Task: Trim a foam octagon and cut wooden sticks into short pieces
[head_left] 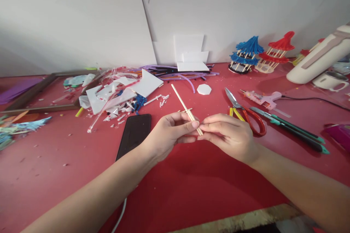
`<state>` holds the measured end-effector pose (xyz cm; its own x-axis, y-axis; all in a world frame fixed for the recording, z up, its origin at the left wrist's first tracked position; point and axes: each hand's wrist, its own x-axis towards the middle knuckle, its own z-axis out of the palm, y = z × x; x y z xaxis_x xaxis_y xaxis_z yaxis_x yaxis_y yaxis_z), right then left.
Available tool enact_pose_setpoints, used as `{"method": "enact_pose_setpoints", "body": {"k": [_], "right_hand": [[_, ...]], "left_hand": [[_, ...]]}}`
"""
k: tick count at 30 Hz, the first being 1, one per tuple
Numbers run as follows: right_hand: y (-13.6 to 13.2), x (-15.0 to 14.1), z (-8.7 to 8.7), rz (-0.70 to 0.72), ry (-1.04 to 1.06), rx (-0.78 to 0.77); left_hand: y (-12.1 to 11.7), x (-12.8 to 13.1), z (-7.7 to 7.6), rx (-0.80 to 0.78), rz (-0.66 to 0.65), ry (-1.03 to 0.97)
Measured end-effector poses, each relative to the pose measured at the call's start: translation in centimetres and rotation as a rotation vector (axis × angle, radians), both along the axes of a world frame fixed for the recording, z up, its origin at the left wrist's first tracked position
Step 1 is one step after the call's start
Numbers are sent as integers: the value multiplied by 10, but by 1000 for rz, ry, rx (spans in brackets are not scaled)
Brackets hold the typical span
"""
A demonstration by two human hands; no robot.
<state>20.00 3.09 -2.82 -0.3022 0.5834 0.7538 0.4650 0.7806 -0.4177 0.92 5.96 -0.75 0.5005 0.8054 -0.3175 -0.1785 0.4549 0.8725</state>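
Two or more thin wooden sticks (180, 97), one longer than the rest, lie side by side and slant up and away over the table. My left hand (175, 128) pinches them near their lower part, thumb on top. At their near end the fingertips of my right hand (229, 133) are closed on the same sticks. A white octagonal piece (204, 89) lies beyond my hands. Small stick pieces show just behind my left fingers. Under my left wrist, a black phone (135, 131) rests on the table.
Red-handled scissors (254, 120), a utility knife (290, 129) and a pink glue gun (264, 99) lie at right. Behind stand blue (244, 56) and red (276, 52) pavilion models and a white flask (317, 56). White board scraps (117, 94) litter the left, near a brown frame (41, 109).
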Motion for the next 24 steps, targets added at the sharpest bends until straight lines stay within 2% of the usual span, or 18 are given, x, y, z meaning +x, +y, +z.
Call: {"method": "enact_pose_setpoints", "body": {"k": [8, 14, 18, 21, 24], "right_hand": [[-2, -2, 0, 23, 1, -20], [-6, -1, -4, 149, -2, -52], [-8, 0, 0, 179, -19, -55], [-7, 0, 1, 168, -46, -22], [-6, 1, -2, 145, -89, 1]], "left_hand": [[-1, -2, 1, 71, -28, 27], [-1, -2, 0, 90, -67, 53], [-2, -1, -4, 82, -69, 11], [-5, 1, -3, 101, -9, -30], [-8, 4, 0, 148, 82, 14]]}}
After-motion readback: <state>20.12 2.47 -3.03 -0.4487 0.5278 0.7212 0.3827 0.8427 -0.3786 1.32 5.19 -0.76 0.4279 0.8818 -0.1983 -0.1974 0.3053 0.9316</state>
